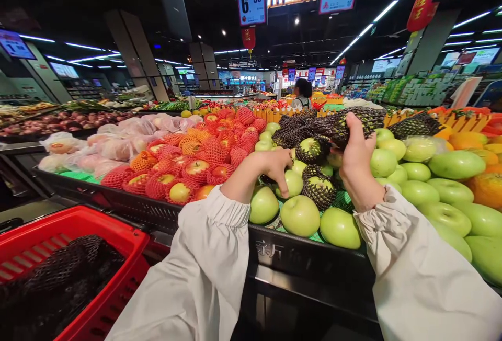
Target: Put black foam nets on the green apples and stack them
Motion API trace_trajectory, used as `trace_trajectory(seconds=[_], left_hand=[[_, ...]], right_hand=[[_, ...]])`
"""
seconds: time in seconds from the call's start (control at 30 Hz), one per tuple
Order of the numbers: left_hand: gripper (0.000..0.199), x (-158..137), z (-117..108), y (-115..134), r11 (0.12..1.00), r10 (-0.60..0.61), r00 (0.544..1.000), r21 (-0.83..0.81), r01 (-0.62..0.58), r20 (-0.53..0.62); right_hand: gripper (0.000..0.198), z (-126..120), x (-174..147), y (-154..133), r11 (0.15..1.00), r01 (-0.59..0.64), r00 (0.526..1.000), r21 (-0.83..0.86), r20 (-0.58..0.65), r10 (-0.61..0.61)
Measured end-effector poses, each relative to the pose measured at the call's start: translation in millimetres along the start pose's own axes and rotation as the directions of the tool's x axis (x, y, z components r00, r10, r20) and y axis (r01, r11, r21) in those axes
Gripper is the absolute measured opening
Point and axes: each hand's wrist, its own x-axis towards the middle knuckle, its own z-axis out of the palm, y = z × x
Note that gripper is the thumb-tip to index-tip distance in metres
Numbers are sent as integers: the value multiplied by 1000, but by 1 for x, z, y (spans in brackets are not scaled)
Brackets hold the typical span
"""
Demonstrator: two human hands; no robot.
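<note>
My left hand [274, 167] curves over a green apple [293, 185] at the front of the bin, its thumb pressed against the near side. Raised a little above the pile, my right hand [356, 160] is closed on black foam netting [333, 124], with the thumb on top; most of its fingers are hidden behind. Between my hands lie a netted green apple [318, 186] and another in a black sleeve [311, 148]. Bare green apples [300, 216] line the front edge and continue to the right.
Red-netted apples [196, 168] and bagged fruit [135, 134] fill the left display. A red basket [137, 236] containing black netting stands at lower left. Oranges [486, 184] are at far right. A black rim [306, 249] borders the bin. A person [303, 95] is farther back.
</note>
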Motion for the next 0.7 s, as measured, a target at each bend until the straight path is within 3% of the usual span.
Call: trace_trajectory(seconds=[0.1,0.2,0.27,0.33,0.4,0.5,0.6,0.63,0.7], left_hand=[[70,-3,-5,-29,977,35,990,-203,-63,-138],[60,0,-5,-47,917,-47,946,-390,-87,-320],[49,7,-2,-56,859,-200,869,-508,-66,-452],[43,16,2,-63,775,-401,741,-631,-39,-538],[44,24,6,-69,660,-591,595,-751,-32,-545],[50,32,9,-76,508,-761,439,-860,-53,-477],[53,33,8,-80,471,-825,321,-880,-65,-466],[54,32,8,-80,480,-833,282,-875,-63,-477],[54,31,6,-80,494,-843,214,-868,-55,-494]], right_hand=[[57,5,-7,-11,995,-81,994,57,-69,84],[55,6,-10,-13,995,-76,997,70,-12,78],[54,5,-11,-12,996,-53,996,74,72,48],[53,3,-12,-10,998,-59,968,25,247,51],[54,1,-14,-8,994,-10,857,-108,512,64],[65,-1,-19,-6,883,341,565,-323,821,82],[76,-1,-25,-2,710,616,306,-341,934,183],[78,-1,-26,-1,687,642,250,-339,940,231],[82,1,-27,-1,658,654,199,-374,924,328]])
